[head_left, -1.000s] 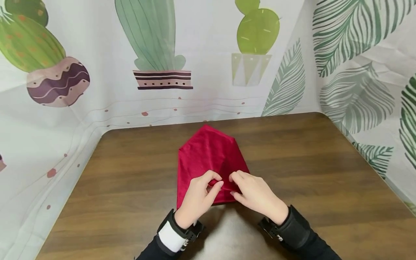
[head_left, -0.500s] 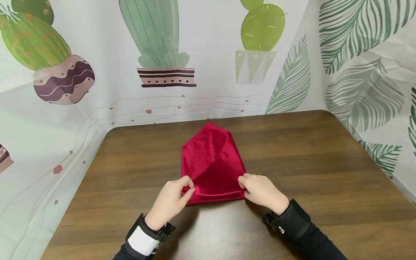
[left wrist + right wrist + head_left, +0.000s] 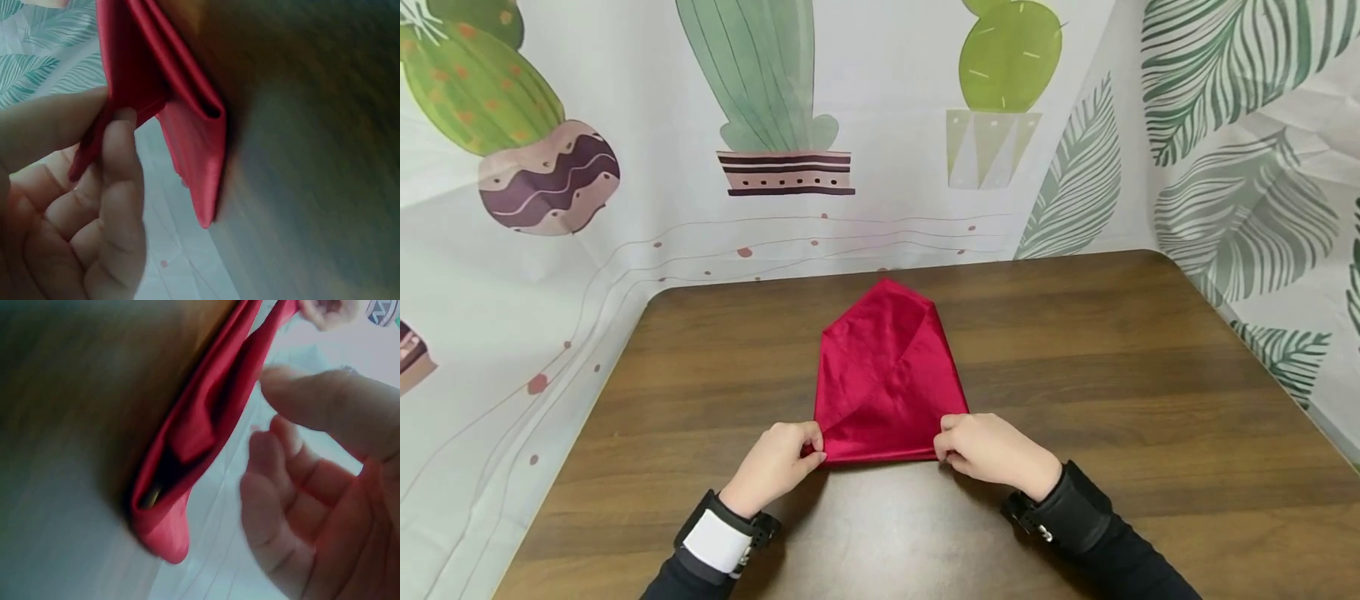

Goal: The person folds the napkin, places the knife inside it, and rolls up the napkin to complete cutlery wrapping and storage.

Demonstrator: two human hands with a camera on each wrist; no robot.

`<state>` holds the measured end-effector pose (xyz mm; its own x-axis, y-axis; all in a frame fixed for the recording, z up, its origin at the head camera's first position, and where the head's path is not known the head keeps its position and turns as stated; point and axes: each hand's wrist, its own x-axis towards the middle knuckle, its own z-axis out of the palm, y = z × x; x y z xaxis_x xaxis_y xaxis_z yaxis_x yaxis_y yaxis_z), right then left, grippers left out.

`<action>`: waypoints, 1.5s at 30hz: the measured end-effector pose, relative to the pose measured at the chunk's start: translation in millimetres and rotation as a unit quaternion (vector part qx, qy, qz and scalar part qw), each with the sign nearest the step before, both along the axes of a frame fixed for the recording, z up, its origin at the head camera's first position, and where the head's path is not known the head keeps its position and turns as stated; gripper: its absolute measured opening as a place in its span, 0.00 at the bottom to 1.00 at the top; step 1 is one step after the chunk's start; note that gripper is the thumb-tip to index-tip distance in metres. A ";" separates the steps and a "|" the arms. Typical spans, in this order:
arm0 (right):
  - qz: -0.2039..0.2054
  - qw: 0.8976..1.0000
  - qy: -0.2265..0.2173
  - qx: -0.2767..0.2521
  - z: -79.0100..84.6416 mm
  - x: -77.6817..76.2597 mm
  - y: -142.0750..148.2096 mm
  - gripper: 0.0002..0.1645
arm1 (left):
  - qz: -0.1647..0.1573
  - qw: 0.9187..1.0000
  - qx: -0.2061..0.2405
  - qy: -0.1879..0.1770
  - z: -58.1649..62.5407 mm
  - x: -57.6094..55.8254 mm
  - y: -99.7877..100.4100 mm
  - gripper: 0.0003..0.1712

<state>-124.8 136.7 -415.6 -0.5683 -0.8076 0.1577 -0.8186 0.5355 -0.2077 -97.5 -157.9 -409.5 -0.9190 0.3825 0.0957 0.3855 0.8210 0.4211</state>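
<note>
A shiny red cloth (image 3: 891, 383), folded into layers with a pointed far end, lies on the wooden table. At its near left corner my left hand (image 3: 775, 462) pinches a layer between thumb and fingers; the left wrist view shows the red edge (image 3: 90, 147) caught there, raised from the lower folds. By the near right corner is my right hand (image 3: 992, 450). In the right wrist view, its thumb and bent fingers (image 3: 269, 506) are apart with no cloth between them, beside the loose, gaping folds (image 3: 194, 431). The thumb tip is close to the cloth's edge; contact is unclear.
The brown wooden table (image 3: 1120, 358) surrounds the cloth. Behind it hangs a white backdrop (image 3: 895, 108) printed with cacti and leaves. Both wrists wear black straps, the left one with a white patch (image 3: 718, 540).
My hands have spread from the cloth's middle to its near corners, the left moving farther left. The upper layer has been drawn out and lies smoother. Lately my right hand has let go.
</note>
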 end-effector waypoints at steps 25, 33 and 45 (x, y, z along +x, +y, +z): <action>0.056 0.938 0.296 0.173 -10.4 9.2 -19.5 0.09 | -0.029 0.997 -0.068 -0.006 -4.8 -9.0 -6.6 0.12; 0.020 0.945 0.286 0.158 -12.9 11.1 -18.2 0.10 | -0.033 0.998 -0.046 -0.013 -6.6 -7.7 -6.2 0.14; -0.007 0.956 0.260 0.133 -15.8 2.4 -22.3 0.13 | -0.052 0.995 -0.084 0.012 -11.6 -12.0 -5.7 0.13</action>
<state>-122.4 114.4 -431.5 -0.4803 -0.8510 0.2125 -0.7665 0.5250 0.3699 -109.4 -163.5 -421.1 -0.8715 0.4884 0.0444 0.4810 0.8336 0.2717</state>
